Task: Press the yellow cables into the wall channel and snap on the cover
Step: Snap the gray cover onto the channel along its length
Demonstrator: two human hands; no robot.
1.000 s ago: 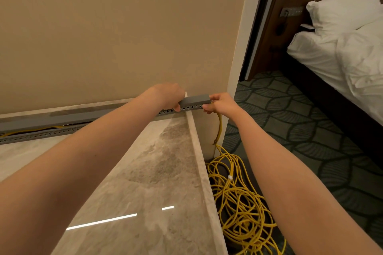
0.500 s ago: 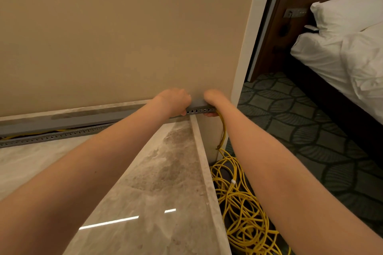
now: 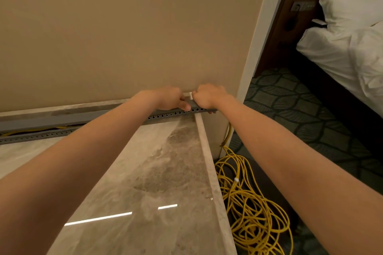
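A grey perforated wall channel runs along the foot of the beige wall, at the back of a marble counter. Its grey cover lies along the top of it. At the channel's right end, my left hand and my right hand sit side by side with fingers curled down over the cover. Yellow cables show in a gap between cover and channel at the far left. More yellow cable drops from the right end into a loose tangle on the floor.
The marble counter has a raised edge on the right. A white door frame ends the wall. Beyond it are patterned dark carpet and a bed with white linen.
My right hand has moved left from the channel's end onto the cover, close beside my left hand. Both hands now curl down over the cover, and the cover's right end sits lower on the channel.
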